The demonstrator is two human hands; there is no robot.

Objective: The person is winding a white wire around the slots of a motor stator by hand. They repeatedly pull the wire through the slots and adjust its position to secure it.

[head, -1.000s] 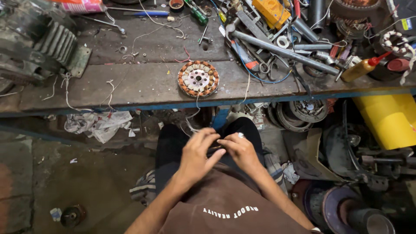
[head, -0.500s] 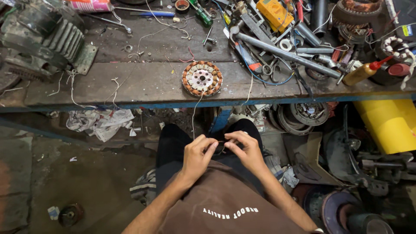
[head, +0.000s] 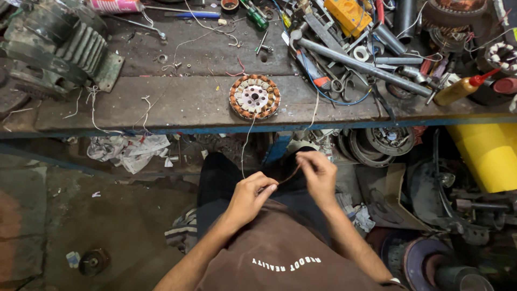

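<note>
Since half a second ago our hands spread apart: left hand (head: 249,195) and right hand (head: 319,173) each pinch an end of a thin wire (head: 288,175) over our lap. Another strand runs up to the round motor winding (head: 254,97) on the worktop (head: 161,105).

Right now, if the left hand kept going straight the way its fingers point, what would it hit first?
Probably the right hand: the left hand points up and right along the thin wire pinched between them. Depth is unclear, so it could pass underneath.
</note>
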